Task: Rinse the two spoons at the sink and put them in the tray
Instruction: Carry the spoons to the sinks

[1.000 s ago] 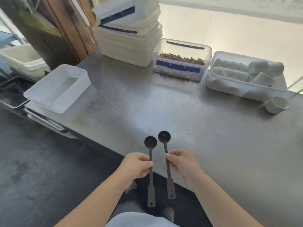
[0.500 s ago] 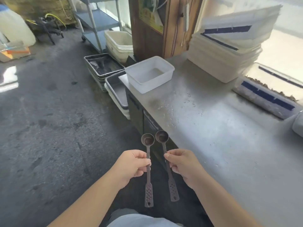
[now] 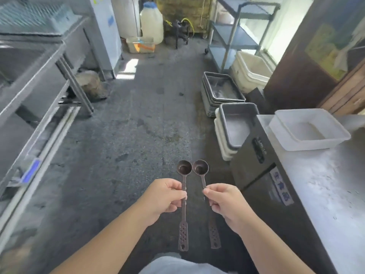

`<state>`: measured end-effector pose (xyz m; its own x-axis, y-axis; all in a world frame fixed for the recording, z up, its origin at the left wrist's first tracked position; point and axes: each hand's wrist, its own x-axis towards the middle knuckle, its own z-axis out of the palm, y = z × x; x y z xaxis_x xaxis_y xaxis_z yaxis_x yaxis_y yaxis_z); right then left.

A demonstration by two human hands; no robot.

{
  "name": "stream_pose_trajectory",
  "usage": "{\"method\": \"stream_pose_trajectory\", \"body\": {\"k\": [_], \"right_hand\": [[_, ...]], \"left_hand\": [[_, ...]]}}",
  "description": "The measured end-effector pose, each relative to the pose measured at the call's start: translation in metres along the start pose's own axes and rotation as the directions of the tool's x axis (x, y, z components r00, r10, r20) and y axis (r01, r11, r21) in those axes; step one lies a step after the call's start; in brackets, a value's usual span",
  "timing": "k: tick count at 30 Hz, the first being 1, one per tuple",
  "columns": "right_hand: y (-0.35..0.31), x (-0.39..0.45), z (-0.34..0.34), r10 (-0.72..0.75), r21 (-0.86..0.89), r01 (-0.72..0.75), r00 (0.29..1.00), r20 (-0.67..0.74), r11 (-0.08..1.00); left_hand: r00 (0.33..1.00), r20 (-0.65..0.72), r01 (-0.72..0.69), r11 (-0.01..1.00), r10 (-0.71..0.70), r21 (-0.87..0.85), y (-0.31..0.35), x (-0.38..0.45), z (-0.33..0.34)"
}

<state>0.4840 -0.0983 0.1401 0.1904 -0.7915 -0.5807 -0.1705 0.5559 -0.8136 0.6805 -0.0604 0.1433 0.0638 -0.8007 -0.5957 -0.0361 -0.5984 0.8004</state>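
Observation:
Two dark brown long-handled spoons with perforated handle ends are held upright side by side over the floor. My left hand [image 3: 165, 196] is shut on the left spoon [image 3: 184, 169] at mid-handle. My right hand [image 3: 223, 202] pinches the right spoon [image 3: 200, 168] just below its bowl. Both bowls face up and almost touch. A white plastic tray [image 3: 308, 143] sits on the steel counter [image 3: 325, 194] to the right. A steel unit [image 3: 25, 76] at the left may hold the sink; it is blurred.
Stacked metal trays [image 3: 221, 91] and a grey tub [image 3: 235, 125] stand on the floor by the counter's end. White bins [image 3: 250, 70] and a shelving cart [image 3: 233, 32] are behind them. A white jug [image 3: 151, 24] stands at the far end. The concrete floor [image 3: 138, 125] runs ahead.
The view has swung left, away from the counter toward the aisle and the steel unit. Both hands keep the spoons in the same grip in front of me.

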Motion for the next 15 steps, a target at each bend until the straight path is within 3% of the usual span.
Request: {"method": "stream_pose_trajectory", "body": {"k": [8,15], "right_hand": [[-0.048,0.067,0.118,0.059,-0.089,-0.031,0.943,0.328,0.996],[-0.101,0.151,0.213,0.126,-0.213,-0.010,0.832,0.540,0.977]], "left_hand": [[0.967,-0.245,0.010,0.972,-0.069,-0.233,-0.013,0.001,-0.107],[0.873,-0.463,-0.058,0.910,-0.153,-0.411,-0.006,0.030,-0.185]]}}
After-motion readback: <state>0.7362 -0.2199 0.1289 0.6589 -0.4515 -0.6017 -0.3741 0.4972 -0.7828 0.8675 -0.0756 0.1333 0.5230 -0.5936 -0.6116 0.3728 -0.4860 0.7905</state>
